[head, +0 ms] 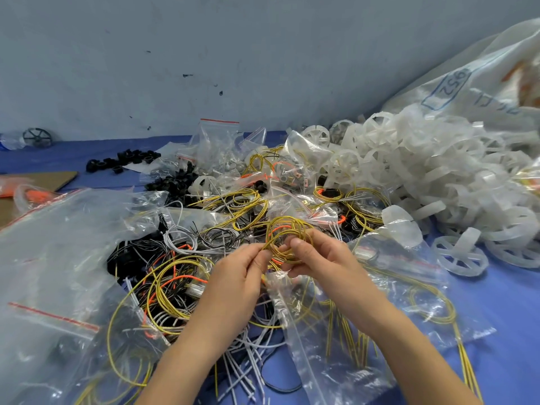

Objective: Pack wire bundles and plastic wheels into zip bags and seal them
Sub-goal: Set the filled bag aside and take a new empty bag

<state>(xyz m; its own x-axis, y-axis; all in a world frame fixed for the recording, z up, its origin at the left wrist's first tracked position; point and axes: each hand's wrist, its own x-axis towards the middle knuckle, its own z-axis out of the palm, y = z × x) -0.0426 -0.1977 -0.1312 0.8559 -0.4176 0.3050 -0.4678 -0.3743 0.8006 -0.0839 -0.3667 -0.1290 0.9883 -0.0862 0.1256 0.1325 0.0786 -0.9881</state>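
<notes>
We hold a coil of yellow wire (287, 238) between both hands, just above the heap. We judge this is so the loops hold their round shape and do not snag the tangle underneath. Our left hand (239, 276) pinches the near left edge of the coil with thumb and curled fingers. Our right hand (318, 255) pinches the right edge the same way, thumb on top, so neither hand is spread wide. An orange strand runs through the coil, but we cannot tell whether it is a tie or another wire. Right below our wrists lies a clear zip bag (295, 314); we cannot make out which way its mouth faces, yet lying so close it suits dropping the bundle in once it is tidy. The white plastic wheels (409, 165) are heaped to the right beside a big white sack (482, 77), apart from our hands. Loose wires (163, 290) and more clear bags (58, 244) cover the blue table (511, 317) on the left, near enough to reach. We think the bundle is being shaped and is not yet bagged.
</notes>
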